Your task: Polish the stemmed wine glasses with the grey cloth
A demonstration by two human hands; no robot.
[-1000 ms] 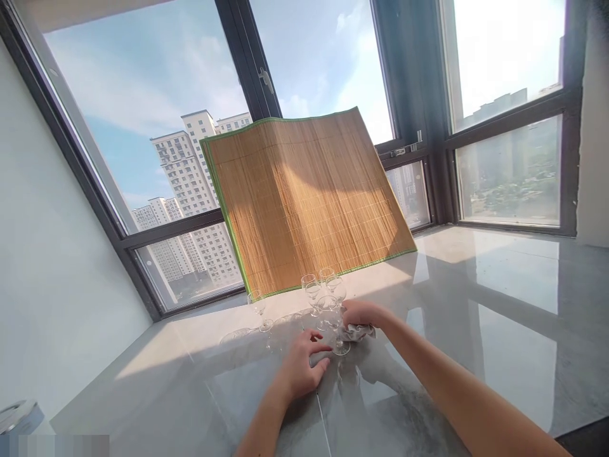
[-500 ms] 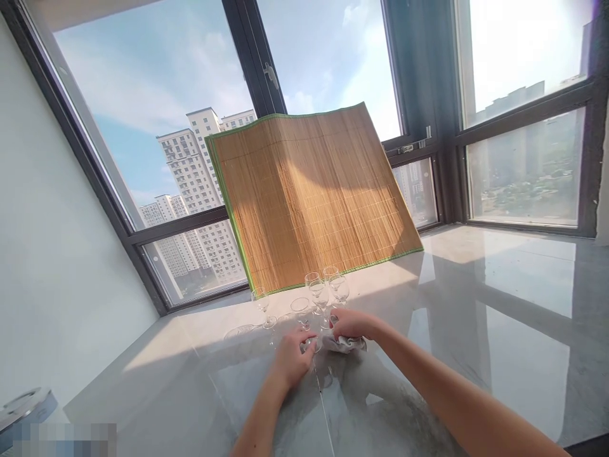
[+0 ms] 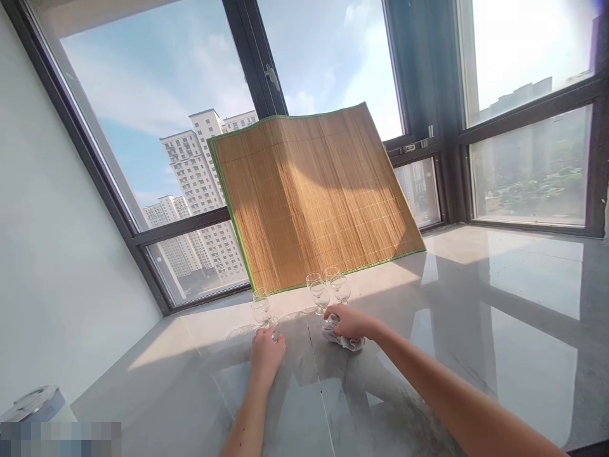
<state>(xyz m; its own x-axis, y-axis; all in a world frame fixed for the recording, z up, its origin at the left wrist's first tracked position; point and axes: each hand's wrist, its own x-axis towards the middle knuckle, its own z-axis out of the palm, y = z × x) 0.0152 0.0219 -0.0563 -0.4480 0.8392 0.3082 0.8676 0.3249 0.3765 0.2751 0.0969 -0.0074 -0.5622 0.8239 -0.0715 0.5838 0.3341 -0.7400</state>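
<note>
My left hand (image 3: 266,350) is closed round the stem and foot of a small clear wine glass (image 3: 261,310), which stands next to another glass at the left of the group. My right hand (image 3: 349,322) grips a crumpled grey cloth (image 3: 346,341) on the polished grey stone counter (image 3: 476,330). Just beyond that hand stand several more clear stemmed glasses (image 3: 328,290), close together. All the glasses are upright and look empty.
A bamboo mat (image 3: 314,197) with green edging leans against the dark window frame (image 3: 185,225) behind the glasses. A white wall runs along the left. A round metal object (image 3: 33,403) sits at the near left corner.
My left hand has carried one glass from beside my right hand to the left, next to the glass standing apart. My right hand and cloth slid slightly farther away.
</note>
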